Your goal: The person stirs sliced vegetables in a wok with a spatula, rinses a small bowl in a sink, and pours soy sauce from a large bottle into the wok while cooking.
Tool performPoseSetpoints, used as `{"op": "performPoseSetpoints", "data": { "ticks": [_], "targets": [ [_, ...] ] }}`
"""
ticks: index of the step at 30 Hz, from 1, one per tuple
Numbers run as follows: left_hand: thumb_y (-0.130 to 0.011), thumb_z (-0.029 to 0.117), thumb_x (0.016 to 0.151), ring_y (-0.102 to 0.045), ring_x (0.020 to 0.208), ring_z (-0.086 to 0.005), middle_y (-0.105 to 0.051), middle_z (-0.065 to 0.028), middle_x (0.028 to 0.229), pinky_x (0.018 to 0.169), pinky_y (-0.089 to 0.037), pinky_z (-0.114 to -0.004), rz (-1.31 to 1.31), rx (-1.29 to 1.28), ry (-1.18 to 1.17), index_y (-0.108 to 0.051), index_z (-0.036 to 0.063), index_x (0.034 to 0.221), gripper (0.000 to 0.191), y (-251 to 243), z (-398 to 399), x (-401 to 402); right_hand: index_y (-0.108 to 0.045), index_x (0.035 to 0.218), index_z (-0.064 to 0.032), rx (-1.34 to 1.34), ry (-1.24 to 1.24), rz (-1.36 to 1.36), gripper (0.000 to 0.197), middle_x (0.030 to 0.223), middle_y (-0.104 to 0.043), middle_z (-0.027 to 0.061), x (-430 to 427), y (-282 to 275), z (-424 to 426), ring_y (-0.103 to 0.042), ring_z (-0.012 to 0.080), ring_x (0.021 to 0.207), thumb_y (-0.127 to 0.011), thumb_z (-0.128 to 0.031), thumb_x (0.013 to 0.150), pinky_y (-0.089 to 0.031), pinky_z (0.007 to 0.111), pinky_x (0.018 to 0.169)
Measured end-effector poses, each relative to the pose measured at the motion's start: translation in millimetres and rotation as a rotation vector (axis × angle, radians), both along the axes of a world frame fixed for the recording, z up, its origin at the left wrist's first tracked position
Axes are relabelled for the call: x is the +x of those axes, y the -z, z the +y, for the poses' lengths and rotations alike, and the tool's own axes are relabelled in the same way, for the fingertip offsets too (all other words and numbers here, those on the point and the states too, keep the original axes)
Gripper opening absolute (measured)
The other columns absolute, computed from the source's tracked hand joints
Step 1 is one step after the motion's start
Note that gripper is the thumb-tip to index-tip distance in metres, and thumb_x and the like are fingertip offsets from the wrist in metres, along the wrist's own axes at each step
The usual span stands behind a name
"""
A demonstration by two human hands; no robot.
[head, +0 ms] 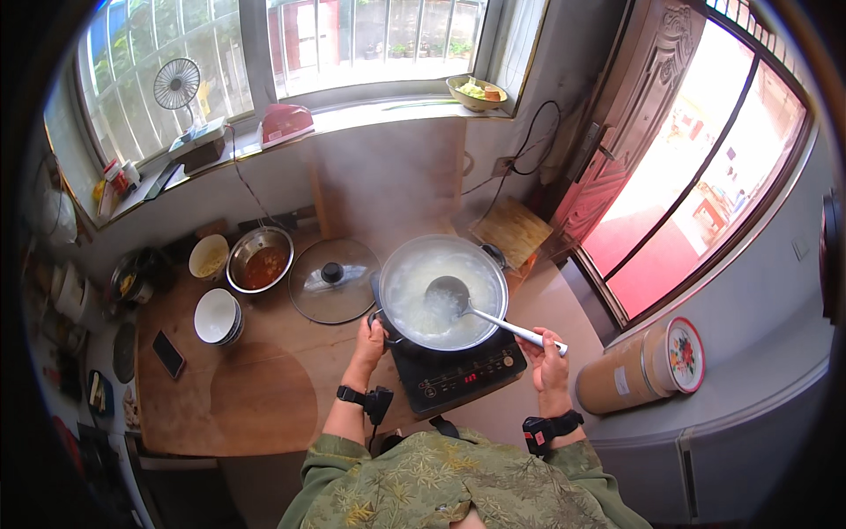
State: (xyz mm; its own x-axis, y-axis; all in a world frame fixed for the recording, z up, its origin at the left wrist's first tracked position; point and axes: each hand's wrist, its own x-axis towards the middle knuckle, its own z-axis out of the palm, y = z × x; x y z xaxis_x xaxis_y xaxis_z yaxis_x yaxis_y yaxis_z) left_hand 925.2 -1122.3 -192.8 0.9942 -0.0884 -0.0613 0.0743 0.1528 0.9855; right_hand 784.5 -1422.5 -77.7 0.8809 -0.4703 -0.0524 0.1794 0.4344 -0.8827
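Observation:
A metal pot (404, 329) of cloudy, steaming liquid sits on a black induction cooker (456, 377) with a lit red display. My left hand (370, 342) grips the pot's black side handle. In my right hand (548, 364) is the pale handle of a ladle (505, 323), whose bowl rests within the liquid. What lies under the cloudy surface I cannot tell. The glass lid (317, 291) with its black knob lies on the wooden table left of the pot.
A steel bowl of reddish sauce (264, 263), a bowl of pale shreds (210, 258), stacked white bowls (217, 317) and a phone (168, 354) occupy the table (264, 390). Right stands a cardboard drum (624, 377). A cutting board (512, 225) is behind the pot; a food bowl (477, 99) sits on the windowsill.

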Motion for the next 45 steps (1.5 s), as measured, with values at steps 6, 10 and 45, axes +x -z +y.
{"op": "performPoseSetpoints", "data": {
  "ticks": [6,10,45],
  "targets": [
    [-0.039,0.030,0.094,-0.040,0.041,-0.0074,-0.048,-0.0010,0.061,0.034,-0.031,-0.020,0.000,0.002,0.002,-0.042,0.0084,0.103,0.024,1.4,1.9,-0.1,-0.053,0.103,0.0037,-0.393,0.084,-0.065,0.025,0.091,-0.060,0.0136,-4.8,-10.5,-3.4,-0.061,0.0227,0.085,-0.049,-0.018,0.091,-0.048,0.032,0.082],
    [-0.039,0.030,0.094,-0.040,0.041,-0.0078,-0.048,-0.0013,0.061,0.034,-0.031,-0.021,-0.013,0.016,0.009,-0.041,0.0087,0.102,0.023,0.5,2.4,0.3,-0.058,0.097,0.0032,-0.911,0.143,-0.066,0.021,0.088,-0.061,0.0089,-5.4,-21.7,0.8,-0.057,0.0144,0.082,-0.052,-0.016,0.090,-0.044,0.026,0.077],
    [-0.039,0.031,0.094,-0.038,0.041,-0.0081,-0.047,-0.0016,0.060,0.035,-0.030,-0.022,0.007,0.032,0.011,-0.041,0.0090,0.101,0.024,-1.2,3.8,0.7,-0.055,0.099,0.0038,-0.450,0.082,-0.007,0.020,0.087,-0.062,0.0108,20.3,21.1,7.9,-0.062,0.0181,0.080,-0.051,-0.014,0.090,-0.049,0.027,0.075]
  ]
}}
